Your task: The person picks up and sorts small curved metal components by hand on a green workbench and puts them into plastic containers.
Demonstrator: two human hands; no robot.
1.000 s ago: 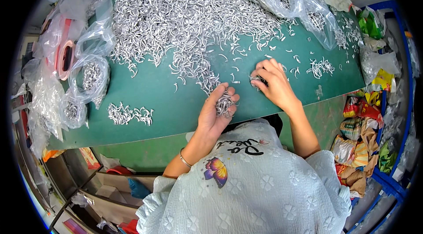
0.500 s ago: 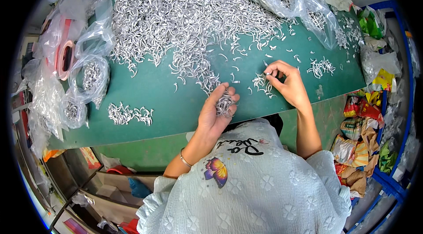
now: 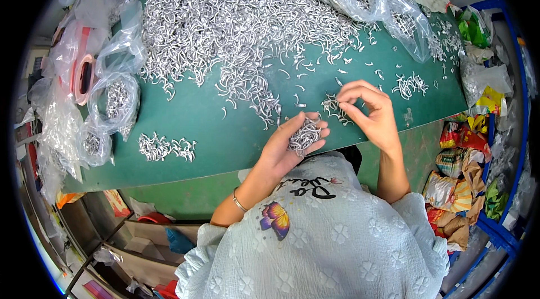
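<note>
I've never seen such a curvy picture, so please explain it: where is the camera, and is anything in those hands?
There is no robot, just a person with bare hands. The camera sits on the person's head and looks down; its wide lens bends straight edges. On the green table lies a big heap of small curved silvery pieces, with smaller piles and clear plastic bags around it. The left hand cups a handful of pieces. The right hand is beside a small cluster; I can't tell whether it pinches a piece.

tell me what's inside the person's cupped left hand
A clump of curved silvery pieces sits in the cupped left hand; the pieces buried underneath are hidden by those on top.
</note>
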